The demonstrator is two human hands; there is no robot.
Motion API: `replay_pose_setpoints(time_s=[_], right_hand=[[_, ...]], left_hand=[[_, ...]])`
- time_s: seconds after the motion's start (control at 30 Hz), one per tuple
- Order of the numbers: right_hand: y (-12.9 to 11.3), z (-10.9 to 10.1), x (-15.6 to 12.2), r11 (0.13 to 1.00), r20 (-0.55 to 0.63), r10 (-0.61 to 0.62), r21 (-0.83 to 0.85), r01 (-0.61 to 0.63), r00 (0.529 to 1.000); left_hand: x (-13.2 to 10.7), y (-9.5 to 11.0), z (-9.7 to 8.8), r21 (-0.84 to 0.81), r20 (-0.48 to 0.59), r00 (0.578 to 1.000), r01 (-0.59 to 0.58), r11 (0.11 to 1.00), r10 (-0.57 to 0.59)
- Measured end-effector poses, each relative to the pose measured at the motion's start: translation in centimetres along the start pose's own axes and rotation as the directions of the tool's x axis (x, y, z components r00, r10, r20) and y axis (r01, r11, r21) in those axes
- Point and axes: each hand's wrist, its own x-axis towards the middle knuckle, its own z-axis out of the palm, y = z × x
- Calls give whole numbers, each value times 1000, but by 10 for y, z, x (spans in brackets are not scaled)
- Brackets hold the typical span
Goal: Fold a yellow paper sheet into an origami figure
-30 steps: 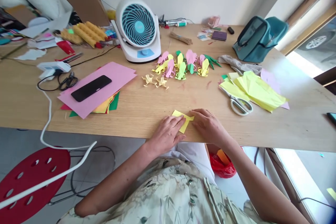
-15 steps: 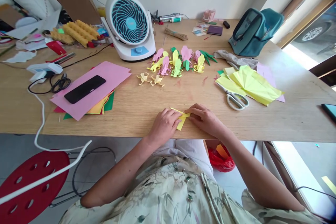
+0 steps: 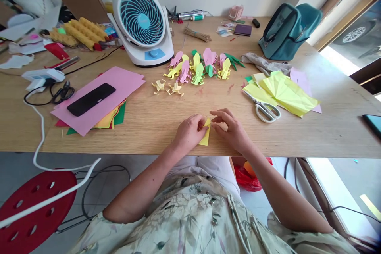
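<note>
A small yellow paper piece (image 3: 205, 136) lies near the front edge of the wooden table (image 3: 297, 135), partly folded and raised between my hands. My left hand (image 3: 189, 131) pinches its left side with curled fingers. My right hand (image 3: 230, 129) pinches its top right, fingers bent. Behind them stand several folded paper figures (image 3: 196, 71) in pink, yellow and green, with two small pale yellow ones (image 3: 167, 86) closer to me.
White-handled scissors (image 3: 263, 107) lie by a pile of yellow sheets (image 3: 282, 93) on the right. A black phone (image 3: 91, 99) rests on pink paper (image 3: 119, 83) at left. A white desk fan (image 3: 143, 25), a teal bag (image 3: 287, 27) and a red stool (image 3: 32, 202) are also around.
The yellow piece was flat under my fingers; now both hands have folded it narrower and lifted its upper part. The view has shifted slightly.
</note>
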Motion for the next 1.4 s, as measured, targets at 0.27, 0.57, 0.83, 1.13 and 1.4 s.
replay_pose_setpoints(time_s=[0.27,0.57,0.83,1.13,1.4], right_hand=[[-19,22,-6,977,-2,202,-69,-202,979],[-10,5,15,989,147,146,-57,-139,978],[-1,-4,32,997,304,9,-71,14,953],[-4,4,6,967,102,3,-253,23,995],[-17,0,-26,956,39,152,-260,-137,988]], left_hand=[[-4,-1,1,-121,-70,986,145,982,-154],[-4,-19,-19,-127,73,973,-209,970,220],[18,-25,-28,25,170,912,-382,924,372],[29,-31,-25,-113,259,899,-335,935,353],[29,-26,-19,-224,233,891,-340,913,389]])
